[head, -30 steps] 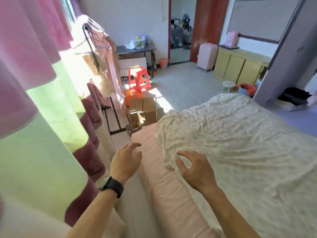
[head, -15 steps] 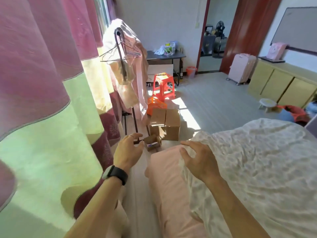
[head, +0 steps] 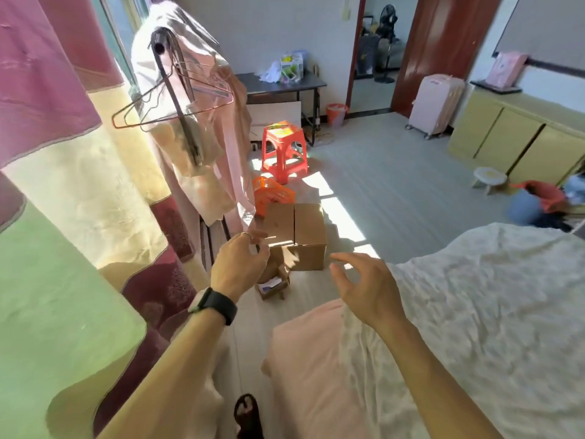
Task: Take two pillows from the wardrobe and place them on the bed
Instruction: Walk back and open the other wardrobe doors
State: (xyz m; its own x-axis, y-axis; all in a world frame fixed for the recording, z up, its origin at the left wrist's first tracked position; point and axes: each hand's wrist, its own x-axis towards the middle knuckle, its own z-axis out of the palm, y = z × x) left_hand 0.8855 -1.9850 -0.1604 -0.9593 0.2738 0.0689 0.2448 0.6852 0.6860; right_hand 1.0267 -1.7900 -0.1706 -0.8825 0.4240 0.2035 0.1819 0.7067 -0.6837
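The bed (head: 474, 312) fills the lower right, with a crumpled white floral sheet over a pink mattress edge (head: 310, 369). My left hand (head: 239, 264) hovers above the floor beside the bed, fingers loosely curled and holding nothing; a black watch sits on that wrist. My right hand (head: 368, 288) floats over the bed's near corner, fingers spread and empty. No pillow and no wardrobe show in this view.
A clothes rack (head: 177, 99) with hangers and garments stands at the left by the curtain (head: 63, 217). Cardboard boxes (head: 296, 236), an orange basket (head: 272, 194) and a red stool (head: 285, 150) sit ahead on the floor. A yellow cabinet (head: 519, 137) and a suitcase (head: 435, 104) line the right wall near the doorway (head: 376, 49).
The view has swung left and away from the bed, toward the floor and the doorway. Both hands lifted off the sheet and stay empty.
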